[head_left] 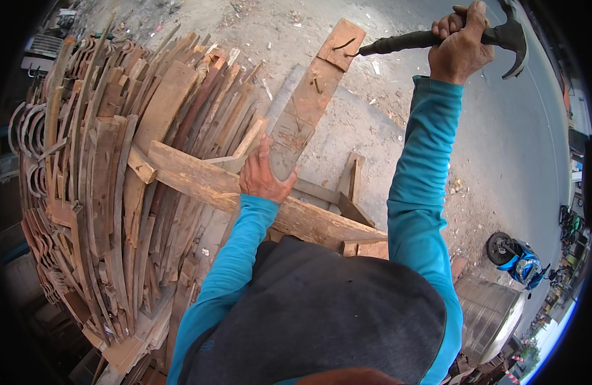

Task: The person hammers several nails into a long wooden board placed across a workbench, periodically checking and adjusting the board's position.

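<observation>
My right hand [461, 48] is raised at the upper right, its fingers wrapped round a claw hammer [405, 43] close to the head. The dark handle points left, and its end appears beside the far end of a worn wooden board [299, 106]. A bent nail [344, 44] sticks out of that far end, with another nail [316, 85] lower down. My left hand [265, 176] grips the board's near end, thumb on the right and fingers along the left. Under it, a long plank [200, 173] runs crosswise in front of me.
A large stack of old wood strips [110, 192] fills the left side. Wooden supports [350, 189] stand beyond the plank. A corrugated metal container [485, 311] is at the lower right, near a blue motorcycle [525, 264] by the road [501, 154]. Debris lies on the ground.
</observation>
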The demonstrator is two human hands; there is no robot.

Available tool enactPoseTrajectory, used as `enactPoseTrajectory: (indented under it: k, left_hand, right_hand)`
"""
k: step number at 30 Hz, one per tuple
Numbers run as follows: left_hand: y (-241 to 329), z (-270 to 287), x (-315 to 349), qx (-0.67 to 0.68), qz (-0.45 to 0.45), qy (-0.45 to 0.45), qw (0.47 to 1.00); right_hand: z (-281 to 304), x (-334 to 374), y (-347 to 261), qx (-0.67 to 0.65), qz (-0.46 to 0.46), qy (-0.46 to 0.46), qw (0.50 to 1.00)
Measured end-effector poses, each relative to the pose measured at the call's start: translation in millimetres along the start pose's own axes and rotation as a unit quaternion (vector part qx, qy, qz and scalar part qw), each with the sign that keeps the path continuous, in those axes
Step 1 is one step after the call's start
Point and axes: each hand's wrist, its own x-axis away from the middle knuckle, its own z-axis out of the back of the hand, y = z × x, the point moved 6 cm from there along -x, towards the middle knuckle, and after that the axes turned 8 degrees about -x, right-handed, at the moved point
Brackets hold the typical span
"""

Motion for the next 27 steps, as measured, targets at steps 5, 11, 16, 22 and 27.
enactPoseTrajectory:
  k: [5,11,16,22,27]
  left_hand:
    - [8,22,-17,0.089,-0.038,0.093,0.991]
    - [87,33,-132,0.089,-0.166,0.113,0.975]
    - [126,-23,-211,0.033,-0.157,-0.023,0.987]
    - [155,-60,-260,0.036,-0.161,-0.147,0.975]
    - [143,-76,-262,0.031,-0.133,-0.129,0.982]
  right_hand:
    - [9,5,9,-0.002,-0.003,0.000,1.000]
    - [13,-2,15,-0.003,-0.023,-0.018,1.000]
    - [5,3,21,0.006,-0.019,-0.067,0.998]
    - [29,-8,-16,-0.044,-0.047,-0.058,0.996]
    - [30,-14,-24,-0.070,-0.088,-0.061,0.992]
